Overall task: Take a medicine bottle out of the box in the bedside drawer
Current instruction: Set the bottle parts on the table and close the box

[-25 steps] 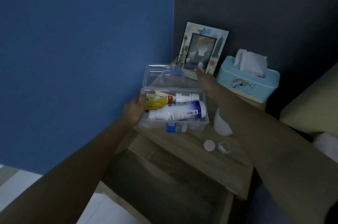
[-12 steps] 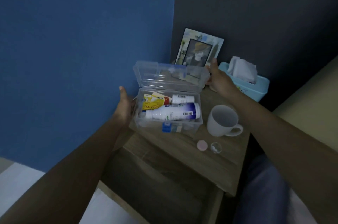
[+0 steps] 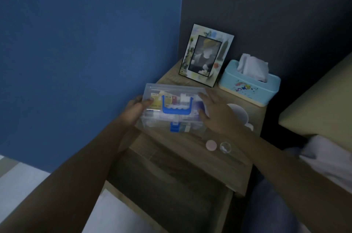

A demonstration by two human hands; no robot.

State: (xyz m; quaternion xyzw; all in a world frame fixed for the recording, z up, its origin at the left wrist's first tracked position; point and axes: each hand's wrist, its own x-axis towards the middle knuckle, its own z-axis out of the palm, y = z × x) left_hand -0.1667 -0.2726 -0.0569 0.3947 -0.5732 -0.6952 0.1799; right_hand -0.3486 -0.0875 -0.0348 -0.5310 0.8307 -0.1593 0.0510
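the box [image 3: 174,108] lid, open a moment ago, is now down. the left hand [image 3: 136,108] grips its left end, right hand [image 3: 214,112] fingers spread flat on top. bottles remain inside on the table [image 3: 190,143]; none is out yet.

A photo frame [image 3: 206,55] stands upright at upper centre. A light blue tissue box [image 3: 249,84] sits right of it. A white mug [image 3: 240,116] and two small round caps [image 3: 218,146] lie lower right.
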